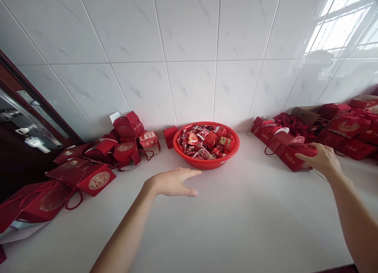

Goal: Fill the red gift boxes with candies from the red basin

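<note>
My left hand (174,182) hovers over the white tabletop with its fingers stretched out and the thumb apart, holding nothing. Just beyond it is a red plastic basket (199,164) full of wrapped candies (203,139). At the right, my right hand (323,159) grips the near end of a red candy box (291,153) with gold lettering, the thumb on its front and the fingers over its far side. That box stands upright on the table at the end of a row of similar red boxes (261,133).
Several red boxes (99,180) with cord handles crowd the left side. More red boxes (348,123) are piled at the far right around an open cardboard carton (304,115). A tiled wall (191,84) runs behind; a dark door with keys (37,143) stands at left.
</note>
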Demonstrator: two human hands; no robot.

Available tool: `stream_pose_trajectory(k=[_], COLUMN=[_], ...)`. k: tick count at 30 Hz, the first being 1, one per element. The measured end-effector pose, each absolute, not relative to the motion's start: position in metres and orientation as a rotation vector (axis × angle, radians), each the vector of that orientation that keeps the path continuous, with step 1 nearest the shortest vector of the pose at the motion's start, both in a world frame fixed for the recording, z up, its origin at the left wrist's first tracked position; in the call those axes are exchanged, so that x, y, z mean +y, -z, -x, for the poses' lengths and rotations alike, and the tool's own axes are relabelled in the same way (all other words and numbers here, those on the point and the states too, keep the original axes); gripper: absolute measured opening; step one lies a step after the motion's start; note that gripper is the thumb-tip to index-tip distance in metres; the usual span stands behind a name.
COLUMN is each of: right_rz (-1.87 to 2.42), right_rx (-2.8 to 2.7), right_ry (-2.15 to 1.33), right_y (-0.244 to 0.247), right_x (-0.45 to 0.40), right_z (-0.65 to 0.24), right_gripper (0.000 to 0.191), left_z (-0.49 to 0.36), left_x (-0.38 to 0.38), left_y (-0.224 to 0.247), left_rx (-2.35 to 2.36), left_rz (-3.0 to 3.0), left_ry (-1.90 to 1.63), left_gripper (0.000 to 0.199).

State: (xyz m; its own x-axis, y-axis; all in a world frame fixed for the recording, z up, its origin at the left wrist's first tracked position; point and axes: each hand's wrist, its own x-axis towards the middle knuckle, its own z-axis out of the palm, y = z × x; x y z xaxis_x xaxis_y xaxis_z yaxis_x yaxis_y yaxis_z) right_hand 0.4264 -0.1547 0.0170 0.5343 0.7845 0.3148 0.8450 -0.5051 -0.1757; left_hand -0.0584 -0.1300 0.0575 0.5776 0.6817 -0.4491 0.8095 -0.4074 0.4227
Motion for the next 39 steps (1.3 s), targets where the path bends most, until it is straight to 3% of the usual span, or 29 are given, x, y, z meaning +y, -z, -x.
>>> stream_pose_trajectory(k=[3,6,12,16,20,25,29,33,39], right_rz=[2.460,2.385,1.811,1.430,1.126,0.750,0.649,0.739,0.807], right_rx=[-1.221,-1.117,-1.174,-1.359,-1.859,-2.194,-2.252,-2.250,-2.205], right_ry=[0.012,0.080,0.340,0.245,-0.155,-0.280,-0.295,-0.389,-0.383], right_y=[-0.025,-0.030,-0.030,-0.014,0.018,0.063,0.088,0.091,0.083], right_x=[-0.159,-0.160,-0.141,-0.133,-0.152,-0.194,-0.216,-0.218,-0.209], right_z=[-0.412,-0.397,-0.370,-0.313,-0.224,-0.145,-0.132,-0.139,-0.143], right_gripper=[0.072,0.073,0.028,0.042,0.046,0.030,0.022,0.025,0.031], left_z=[0.058,0.058,0.057,0.057,0.057,0.060,0.083,0.124,0.167], left_x=[-0.130,-0.130,-0.129,-0.127,-0.127,-0.123,-0.102,-0.060,-0.009], left_y=[-0.058,-0.058,-0.055,-0.053,-0.053,-0.054,-0.054,-0.054,-0.039], left_rx=[1.183,1.179,1.186,1.162,1.143,1.135,1.178,1.840,2.416], left_rz=[-2.198,-2.198,-2.190,-2.217,-2.226,-2.215,-2.145,-2.143,-1.980], left_ry=[0.285,0.277,0.267,0.231,0.153,-0.090,-0.578,-0.763,-0.586], left_gripper=[0.085,0.084,0.085,0.083,0.080,0.063,0.039,0.028,0.045])
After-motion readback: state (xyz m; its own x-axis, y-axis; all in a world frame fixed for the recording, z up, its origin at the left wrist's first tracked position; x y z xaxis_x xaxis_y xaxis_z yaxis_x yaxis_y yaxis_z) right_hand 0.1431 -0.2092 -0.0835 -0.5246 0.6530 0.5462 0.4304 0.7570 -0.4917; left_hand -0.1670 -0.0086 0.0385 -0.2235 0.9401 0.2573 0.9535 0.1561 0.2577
